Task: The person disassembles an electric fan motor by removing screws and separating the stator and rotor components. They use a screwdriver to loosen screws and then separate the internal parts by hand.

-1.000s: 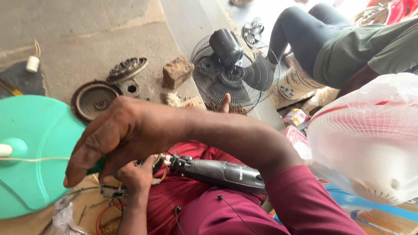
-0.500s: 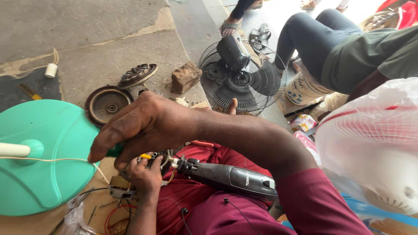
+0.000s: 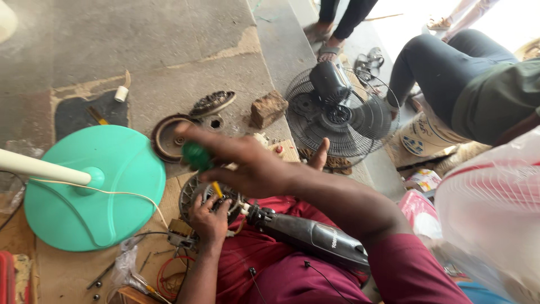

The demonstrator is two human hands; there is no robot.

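Right hand [image 3: 247, 166] closed around green-handled screwdriver [image 3: 203, 163], shaft angled down toward fan motor part [image 3: 209, 197] resting on lap. Left hand [image 3: 209, 220] gripping lower edge of fan motor part, fingers curled over it. Dark grey fan neck housing [image 3: 315, 239] lying across red trousers, joined to motor part at its left end. Green round fan base [image 3: 93, 188] with white pole on floor to left, white cord draped over it. Black fan guard with motor [image 3: 340, 110] standing on step ahead, brick [image 3: 269, 108] beside it. Rusty round plate [image 3: 169, 138] near base. Seated person [image 3: 467, 84] at upper right.
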